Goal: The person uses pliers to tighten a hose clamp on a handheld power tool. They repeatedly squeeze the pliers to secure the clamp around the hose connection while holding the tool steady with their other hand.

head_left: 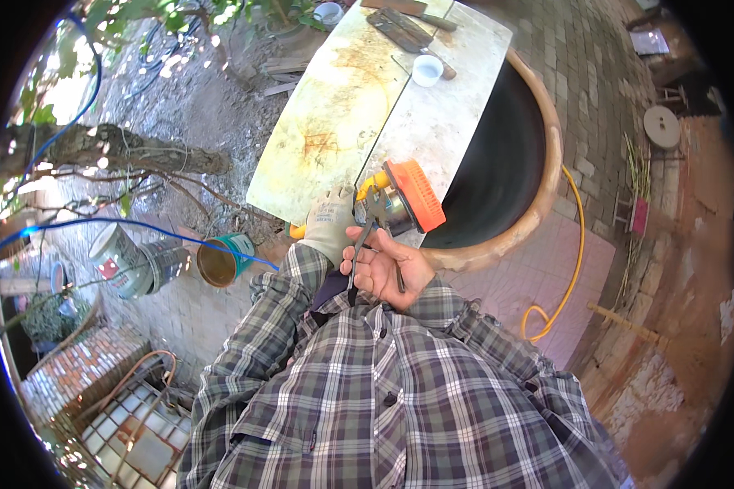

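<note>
The right hand (pixel 408 273), bare and palm up, grips dark pliers (pixel 374 213), handles spread, their head in front of an orange-faced device (pixel 417 197); contact between the two cannot be confirmed. The left hand (pixel 330 222), gloved, is at the device's yellow pipe (pixel 373 183); whether its fingers are closed on it cannot be told. The device is at the near end of the stained tabletop (pixel 318 114), beside a large round pot (pixel 551 155). A white cup (pixel 427 72) and trowels (pixel 395 29) lie toward the far end
</note>
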A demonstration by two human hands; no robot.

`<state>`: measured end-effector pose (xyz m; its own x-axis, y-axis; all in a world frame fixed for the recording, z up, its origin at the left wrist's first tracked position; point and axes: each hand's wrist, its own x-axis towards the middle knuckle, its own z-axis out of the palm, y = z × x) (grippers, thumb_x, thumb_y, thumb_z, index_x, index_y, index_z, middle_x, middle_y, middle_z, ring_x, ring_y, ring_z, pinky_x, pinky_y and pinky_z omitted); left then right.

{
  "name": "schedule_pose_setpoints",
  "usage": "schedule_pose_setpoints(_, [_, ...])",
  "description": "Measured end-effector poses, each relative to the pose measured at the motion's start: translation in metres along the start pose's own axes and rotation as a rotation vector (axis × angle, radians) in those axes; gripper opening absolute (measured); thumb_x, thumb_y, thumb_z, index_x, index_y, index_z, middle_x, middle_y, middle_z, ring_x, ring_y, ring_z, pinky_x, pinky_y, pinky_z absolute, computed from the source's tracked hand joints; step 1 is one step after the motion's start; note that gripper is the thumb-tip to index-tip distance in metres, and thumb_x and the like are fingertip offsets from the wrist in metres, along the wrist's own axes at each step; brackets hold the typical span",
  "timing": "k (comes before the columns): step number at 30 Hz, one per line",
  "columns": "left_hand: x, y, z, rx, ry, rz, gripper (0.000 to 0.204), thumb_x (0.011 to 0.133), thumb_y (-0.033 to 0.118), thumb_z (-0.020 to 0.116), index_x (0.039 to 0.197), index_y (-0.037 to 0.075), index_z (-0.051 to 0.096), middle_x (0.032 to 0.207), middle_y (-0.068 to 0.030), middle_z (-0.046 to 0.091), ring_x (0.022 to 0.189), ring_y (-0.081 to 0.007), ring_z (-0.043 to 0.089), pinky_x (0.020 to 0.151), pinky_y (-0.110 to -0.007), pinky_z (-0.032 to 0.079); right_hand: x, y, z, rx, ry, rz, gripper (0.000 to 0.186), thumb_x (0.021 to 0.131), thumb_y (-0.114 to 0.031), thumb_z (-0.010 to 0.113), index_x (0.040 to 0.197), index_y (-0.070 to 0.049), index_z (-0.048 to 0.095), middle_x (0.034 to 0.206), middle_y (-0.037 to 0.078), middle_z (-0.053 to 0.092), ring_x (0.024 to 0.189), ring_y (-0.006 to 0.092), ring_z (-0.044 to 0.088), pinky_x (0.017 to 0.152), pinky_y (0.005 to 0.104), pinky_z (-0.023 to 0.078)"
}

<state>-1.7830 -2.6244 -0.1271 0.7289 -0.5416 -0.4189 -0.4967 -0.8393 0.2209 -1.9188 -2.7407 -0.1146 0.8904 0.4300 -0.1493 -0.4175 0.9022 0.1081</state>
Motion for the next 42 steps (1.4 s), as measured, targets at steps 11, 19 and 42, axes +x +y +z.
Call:
schedule_pose_setpoints(11, [-0.003,-0.003,0.041,-0.479,-0.082,0.183,0.045,0.081,0.026,0.063,0.118,0.002,0.058,0.117,-0.0206,0.060,0.107,-0.0364,0.060,0.090,-0.042,0.048,-0.022,0.031,-0.006,0.115,-0.072,-0.247,0.049,0.103,-0.039,0.042,0.126,0.003,0.050,0.113,0.018,0.059,0.101,0.0283,0.060,0.078,0.0331,0.055])
schedule_pose_setpoints(19, [0.017,0.023,0.006,-0.195,-0.324,0.291,0.041,0.082,0.025,0.063,0.116,0.002,0.059,0.113,-0.0206,0.062,0.104,-0.0365,0.061,0.088,-0.042,0.049,-0.022,0.034,-0.011,0.048,-0.007,-0.315,0.049,0.105,-0.041,0.031,0.126,-0.001,0.051,0.110,0.020,0.058,0.091,0.0250,0.061,0.076,0.0332,0.052])
schedule_pose_setpoints(42, [-0.021,0.037,0.020,-0.029,-0.507,0.370,0.032,0.083,0.023,0.061,0.108,0.004,0.064,0.099,-0.0205,0.066,0.095,-0.0369,0.065,0.081,-0.044,0.052,-0.037,0.081,0.011,0.287,0.039,-0.352,0.038,0.102,-0.041,0.044,0.097,-0.006,0.058,0.087,0.006,0.054,0.078,0.0222,0.055,0.076,0.0448,0.049])
